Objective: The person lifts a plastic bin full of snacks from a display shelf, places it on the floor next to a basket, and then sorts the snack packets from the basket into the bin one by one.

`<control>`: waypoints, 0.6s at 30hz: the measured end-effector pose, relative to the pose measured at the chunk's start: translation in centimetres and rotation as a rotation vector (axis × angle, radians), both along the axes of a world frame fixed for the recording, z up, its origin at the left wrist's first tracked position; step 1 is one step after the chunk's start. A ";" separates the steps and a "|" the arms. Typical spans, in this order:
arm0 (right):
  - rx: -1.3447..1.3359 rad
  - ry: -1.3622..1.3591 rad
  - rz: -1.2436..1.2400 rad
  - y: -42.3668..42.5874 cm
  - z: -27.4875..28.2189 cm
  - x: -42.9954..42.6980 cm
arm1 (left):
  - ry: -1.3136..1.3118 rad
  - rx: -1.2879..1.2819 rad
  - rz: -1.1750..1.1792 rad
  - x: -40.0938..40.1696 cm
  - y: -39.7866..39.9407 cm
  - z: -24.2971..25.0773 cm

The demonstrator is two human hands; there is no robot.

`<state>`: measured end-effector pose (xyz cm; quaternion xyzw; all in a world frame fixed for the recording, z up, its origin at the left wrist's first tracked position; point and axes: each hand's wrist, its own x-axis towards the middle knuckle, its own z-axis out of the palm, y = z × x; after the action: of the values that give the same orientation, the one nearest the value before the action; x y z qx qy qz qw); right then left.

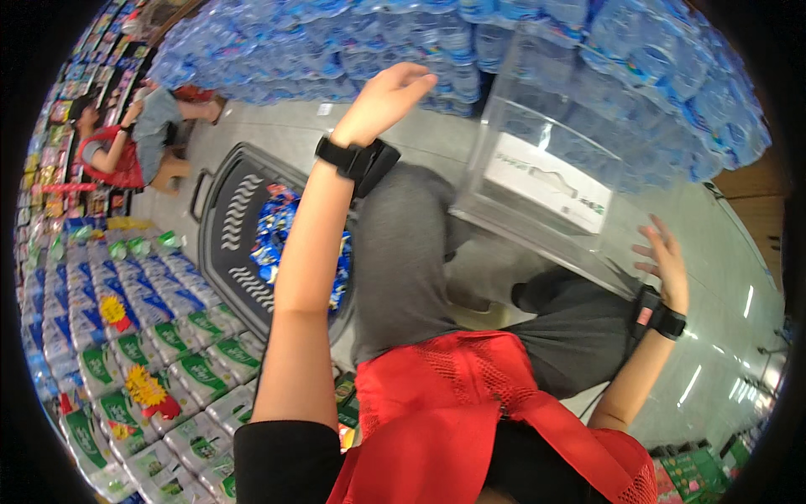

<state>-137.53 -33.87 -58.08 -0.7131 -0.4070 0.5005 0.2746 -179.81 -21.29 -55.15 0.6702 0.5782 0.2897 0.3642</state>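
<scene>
My left hand (391, 97) reaches forward with bent fingers, holding nothing. Beyond it stand stacked shrink-wrapped packs of blue-tinted water bottles (403, 41); contact between the two cannot be made out. A clear plastic bin (541, 113) stands tilted in the view before my knees, with a white panel (548, 179) bearing writing and a drawing low in it. My right hand (662, 259), fingers spread and holding nothing, is just right of the bin's near corner. Left of my legs, a dark grey plastic basket (236, 189) holds many blue wrapped packets (271, 220), partly hidden by my left forearm.
Stacked tissue-paper packs (182, 372) in green, white and blue wrapping fill the left side. A person in a red vest (116, 154) sits on a small stool (169, 171) by the shelves at upper left. Glossy tiled floor (724, 302) extends to the right.
</scene>
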 end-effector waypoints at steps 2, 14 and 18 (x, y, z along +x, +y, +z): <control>0.015 -0.020 -0.012 -0.9 0.8 -0.4 | -0.079 0.103 0.147 -5.1 -4.0 -0.4; -0.010 -0.031 0.056 -2.6 -2.5 -1.9 | 0.288 -0.330 0.324 -12.9 -37.0 -7.8; -0.004 -0.065 0.066 -3.1 -2.2 -2.5 | 0.646 -0.111 0.448 -11.5 -40.2 -10.5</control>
<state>-140.07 -37.02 -60.27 -0.7158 -0.4378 0.4868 0.2431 -191.32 -61.53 -65.68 0.5634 0.8097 0.1046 0.1269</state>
